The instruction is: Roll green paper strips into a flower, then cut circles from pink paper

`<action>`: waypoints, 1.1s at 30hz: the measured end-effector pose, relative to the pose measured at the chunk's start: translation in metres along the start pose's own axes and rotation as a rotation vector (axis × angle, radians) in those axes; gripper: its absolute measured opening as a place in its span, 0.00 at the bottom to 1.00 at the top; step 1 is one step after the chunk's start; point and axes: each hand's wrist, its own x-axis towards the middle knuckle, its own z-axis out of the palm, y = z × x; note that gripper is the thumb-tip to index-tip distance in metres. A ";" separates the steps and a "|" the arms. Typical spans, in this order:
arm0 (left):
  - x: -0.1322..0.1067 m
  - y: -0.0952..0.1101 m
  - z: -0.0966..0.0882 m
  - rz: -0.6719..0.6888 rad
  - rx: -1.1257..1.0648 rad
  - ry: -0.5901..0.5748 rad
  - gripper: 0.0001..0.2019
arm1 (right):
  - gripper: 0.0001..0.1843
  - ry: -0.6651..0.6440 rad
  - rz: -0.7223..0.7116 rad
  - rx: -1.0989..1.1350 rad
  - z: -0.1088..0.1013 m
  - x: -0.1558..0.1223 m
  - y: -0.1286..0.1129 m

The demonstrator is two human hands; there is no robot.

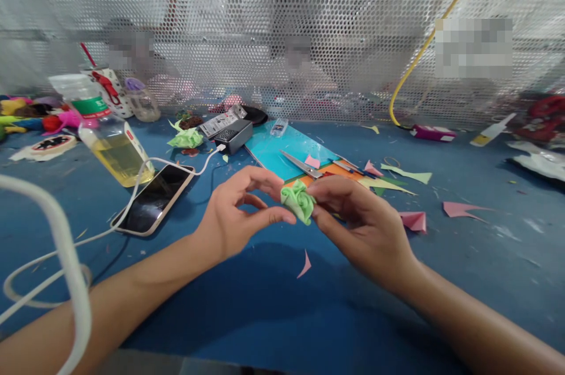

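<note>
Pinching a green flower [298, 202] between left hand [232, 216] and right hand [366, 225], scissors [302, 164] just beyond, white cable [66, 245] across left forearm [145, 284].

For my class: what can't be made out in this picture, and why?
- Head view: the green paper's far side, hidden by its near folds.
- Head view: the thick white cable's ends, cut off by the left and bottom edges.
- Head view: whatever the pixelated patch covers, blurred out.
- Head view: any print on the magenta box, too small.

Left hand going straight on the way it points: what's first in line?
The green paper rose, held by the right hand, just ahead of the left hand, perhaps touching; depth is unclear.
</note>
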 end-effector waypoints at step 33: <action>0.009 0.009 -0.003 -0.348 -0.311 -0.154 0.07 | 0.04 -0.112 0.063 0.029 -0.008 0.007 0.010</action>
